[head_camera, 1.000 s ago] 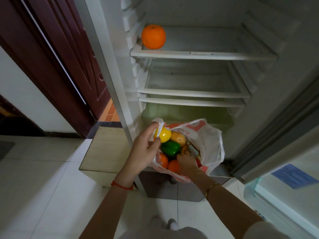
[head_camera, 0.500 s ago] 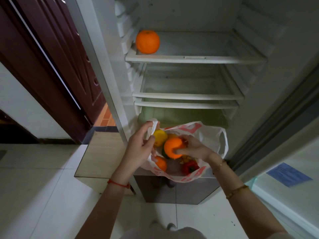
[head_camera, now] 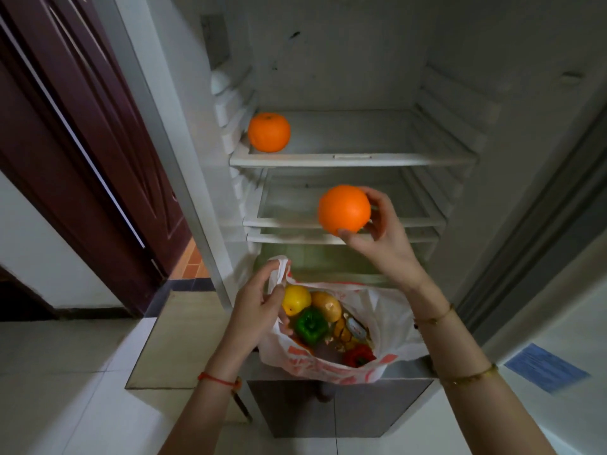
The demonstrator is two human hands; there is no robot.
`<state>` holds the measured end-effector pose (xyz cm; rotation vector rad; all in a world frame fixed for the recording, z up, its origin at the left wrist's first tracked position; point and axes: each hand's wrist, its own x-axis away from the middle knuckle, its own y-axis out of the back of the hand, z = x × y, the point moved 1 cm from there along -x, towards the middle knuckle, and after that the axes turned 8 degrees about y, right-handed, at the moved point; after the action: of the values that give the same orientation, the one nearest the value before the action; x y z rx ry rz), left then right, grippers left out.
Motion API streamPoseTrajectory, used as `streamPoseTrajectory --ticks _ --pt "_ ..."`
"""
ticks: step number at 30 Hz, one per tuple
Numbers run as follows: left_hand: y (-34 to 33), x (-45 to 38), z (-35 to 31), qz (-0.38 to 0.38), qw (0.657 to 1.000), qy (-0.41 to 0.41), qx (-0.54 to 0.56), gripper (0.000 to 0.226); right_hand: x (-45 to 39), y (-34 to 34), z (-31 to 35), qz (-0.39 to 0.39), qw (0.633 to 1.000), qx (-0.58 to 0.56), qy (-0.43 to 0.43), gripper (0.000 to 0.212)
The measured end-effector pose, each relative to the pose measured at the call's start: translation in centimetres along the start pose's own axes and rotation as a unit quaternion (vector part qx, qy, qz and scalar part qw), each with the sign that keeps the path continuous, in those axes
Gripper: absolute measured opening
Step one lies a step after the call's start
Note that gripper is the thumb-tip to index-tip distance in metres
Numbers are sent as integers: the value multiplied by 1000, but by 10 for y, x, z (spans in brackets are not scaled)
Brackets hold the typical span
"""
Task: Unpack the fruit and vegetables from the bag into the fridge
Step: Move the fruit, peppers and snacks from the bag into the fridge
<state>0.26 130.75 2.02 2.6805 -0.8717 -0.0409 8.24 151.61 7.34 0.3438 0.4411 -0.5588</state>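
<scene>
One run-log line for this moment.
right hand holds orange at fridge | left hand holds bag open | another orange on upper shelf

Single head-worn wide-angle view, forward and down, close over both hands, toward the open fridge (head_camera: 328, 60).

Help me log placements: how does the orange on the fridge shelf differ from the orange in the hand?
The shelf orange rests on the upper shelf at its left end, untouched; the held orange is gripped in the right hand, in front of the lower shelves. The shelf orange looks flatter, its stem dimple up. Both are plain orange.
</scene>
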Motion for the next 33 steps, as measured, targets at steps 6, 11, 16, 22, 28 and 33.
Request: streamPoseTrajectory --ticks 6,11,16,22,28,33 --pt "-2 -9 -1 -4 1000 14 -5 39 -59 4 27 -36 992 72 93 83" --pt "-3 -14 -5 5 1000 27 9 39 -106 -4 31 -47 980 147 124 79" --pt "-3 -20 -4 4 999 36 2 41 -142 -20 20 -28 979 186 77 86" --pt "-1 -23 -2 -2 999 35 -2 41 -162 -33 11 -7 978 205 30 87" --pt "-1 -22 -2 -3 999 33 -13 41 -165 -38 9 -6 978 206 11 92" --pt "0 -16 -3 -2 1000 15 -3 41 -139 -29 17 -74 975 200 62 88"
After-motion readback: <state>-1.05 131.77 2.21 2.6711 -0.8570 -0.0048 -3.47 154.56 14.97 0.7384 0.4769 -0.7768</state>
